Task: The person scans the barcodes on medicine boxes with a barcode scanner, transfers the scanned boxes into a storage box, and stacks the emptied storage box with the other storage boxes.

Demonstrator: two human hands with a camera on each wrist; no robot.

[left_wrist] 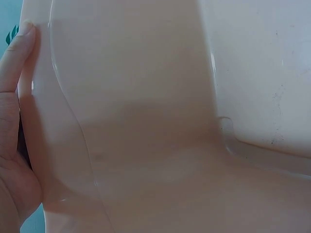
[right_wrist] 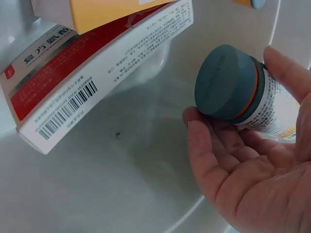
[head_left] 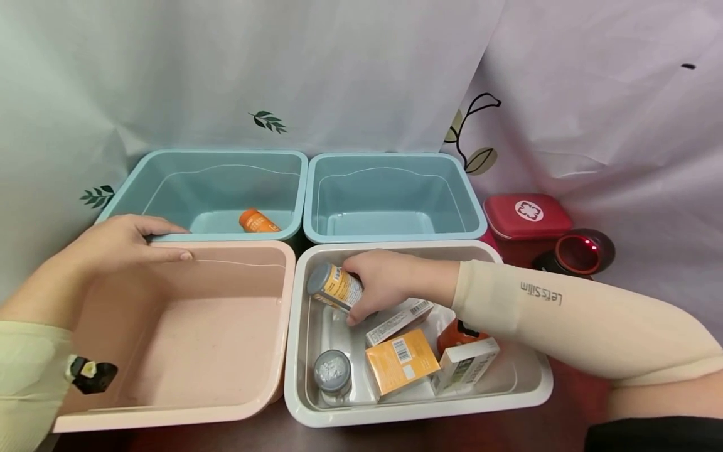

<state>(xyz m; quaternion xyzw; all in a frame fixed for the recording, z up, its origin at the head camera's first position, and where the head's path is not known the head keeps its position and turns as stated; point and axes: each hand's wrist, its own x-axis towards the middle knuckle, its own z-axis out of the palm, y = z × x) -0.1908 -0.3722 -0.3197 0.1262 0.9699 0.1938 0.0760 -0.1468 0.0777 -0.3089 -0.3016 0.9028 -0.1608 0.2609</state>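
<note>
My right hand (head_left: 386, 279) grips a yellow-labelled pill bottle (head_left: 339, 287) with a grey cap, tilted inside the white bin (head_left: 420, 413). In the right wrist view, fingers and thumb curl round the bottle's sides, and its cap points away from the palm. Close by lies a long white-and-red medicine box (right_wrist: 104, 73). My left hand (head_left: 121, 245) rests at the back rim of the pink bin (head_left: 220, 339), with thumb and fingers stretched out straight. The left wrist view has the thumb along that rim; the other fingers are hidden behind it.
Inside the white bin are a yellow box (head_left: 402, 363), a grey-capped bottle (head_left: 332, 371), a white-and-green box (head_left: 469, 364) and an orange container (head_left: 456, 336). Two blue bins stand behind; the left one holds an orange tube (head_left: 258, 221). A red case (head_left: 528, 216) and dark round device (head_left: 582, 253) sit right.
</note>
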